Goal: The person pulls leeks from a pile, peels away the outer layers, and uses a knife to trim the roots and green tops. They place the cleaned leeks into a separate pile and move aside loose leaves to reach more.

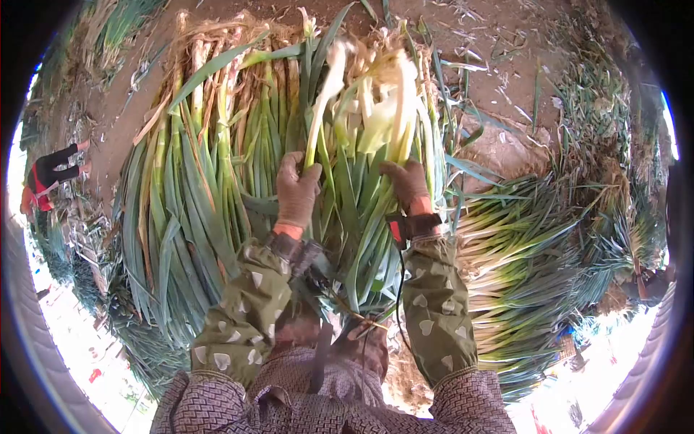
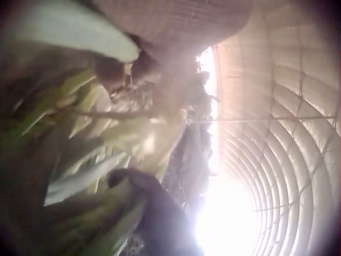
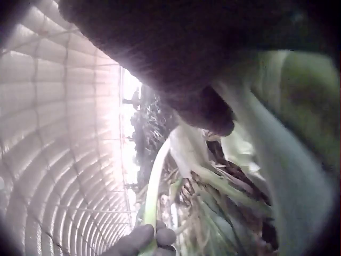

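Both hands wear brown knit gloves and work over a thick layer of long green onions. My left hand [image 1: 298,189] grips one green onion [image 1: 316,130] by its stem, the white end pointing away from me. In the right wrist view its gloved fingers [image 3: 139,238] pinch that pale stem low in the picture. My right hand [image 1: 410,184] grips a few green onions [image 1: 405,108] where white turns to green. Their rooty ends are blurred. Green leaves [image 1: 369,224] trail between the forearms toward my lap.
A wide pile of green onions [image 1: 191,195] lies to the left, roots outward. Another stack [image 1: 513,260] lies at the right, white ends facing me. Bare soil [image 1: 499,87] with scraps stretches beyond. Someone in dark trousers [image 1: 61,166] is at the far left. A ribbed tunnel cover [image 3: 58,133] curves overhead.
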Demonstrator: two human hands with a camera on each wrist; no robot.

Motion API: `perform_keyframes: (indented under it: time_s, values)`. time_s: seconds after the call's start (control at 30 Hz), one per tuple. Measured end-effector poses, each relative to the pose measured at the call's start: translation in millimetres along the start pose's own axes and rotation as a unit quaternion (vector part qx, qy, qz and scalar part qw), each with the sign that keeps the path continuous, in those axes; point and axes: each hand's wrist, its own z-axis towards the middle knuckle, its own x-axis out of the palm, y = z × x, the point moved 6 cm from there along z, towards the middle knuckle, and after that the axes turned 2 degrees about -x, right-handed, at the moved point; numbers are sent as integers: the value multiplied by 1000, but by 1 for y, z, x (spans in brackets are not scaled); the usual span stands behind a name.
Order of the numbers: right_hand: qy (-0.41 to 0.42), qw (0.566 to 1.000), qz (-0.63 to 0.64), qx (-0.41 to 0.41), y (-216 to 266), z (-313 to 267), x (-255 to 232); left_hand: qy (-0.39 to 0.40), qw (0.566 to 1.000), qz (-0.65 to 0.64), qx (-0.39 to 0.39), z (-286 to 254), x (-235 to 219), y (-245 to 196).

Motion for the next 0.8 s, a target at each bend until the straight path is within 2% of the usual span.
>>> perform_keyframes:
  time_s: [0.03, 0.07, 0.1, 0.17, 0.2, 0.3, 0.33, 0.37, 0.43, 0.47, 0.53, 0.57, 0.6, 0.63, 0.67, 0.7, 0.73, 0.77, 0.8]
  values:
    - [1, 998, 54, 22, -5, -12, 1, 6, 1000, -10, 5, -7, 4, 6]
    - [-33, 993, 114, 9, -6, -21, 8, 17, 1000, -22, 12, -13, 11, 10]
    - [-42, 995, -93, 15, -10, -19, 8, 64, 997, -11, -32, -20, 22, 21]
    - [-39, 998, -45, 25, 4, -33, 24, 120, 991, 56, 5, -32, 40, 28]
    - [-40, 999, -28, 11, 1, -33, 33, 151, 986, 72, -23, -34, 44, 39]
    - [-41, 999, 19, -27, -6, -42, 55, 173, 982, -22, -77, -44, 54, 49]
    - [-38, 995, -79, -45, 1, -47, 57, 167, 984, 50, -39, -37, 53, 56]
    - [-56, 992, -70, -94, 9, -58, 59, 197, 977, 32, -70, -36, 49, 68]
    - [56, 988, -120, -74, 4, -60, 70, 253, 959, -2, -130, -38, 44, 70]
    - [55, 986, -73, -136, 9, -62, 69, 278, 952, -39, -125, -37, 46, 70]
    - [51, 964, 20, -259, 22, -67, 67, 259, 951, -57, -157, -35, 36, 72]
    - [156, 968, 171, -93, 3, -57, 56, 248, 951, -66, -174, -37, 32, 76]
    - [91, 965, 247, 11, 14, -63, 29, 228, 953, -84, -179, -39, 32, 58]
    - [-53, 989, -31, -137, 7, -39, -7, 225, 955, -66, -181, -40, 27, 50]
    - [-222, 943, -189, -161, 1, -33, -41, 220, 956, -48, -185, -39, 16, 44]
    - [-295, 919, -216, -146, -24, -19, -72, 215, 958, -30, -186, -37, 7, 35]
    - [-282, 906, -312, -46, -49, -6, -92, 218, 964, -28, -146, -34, 2, 16]
    - [-195, 905, -368, 86, -77, 11, -103, 204, 967, -37, -145, -30, -9, 3]
    - [-163, 907, -374, 101, -104, 19, -107, 188, 970, -46, -146, -28, -21, -8]
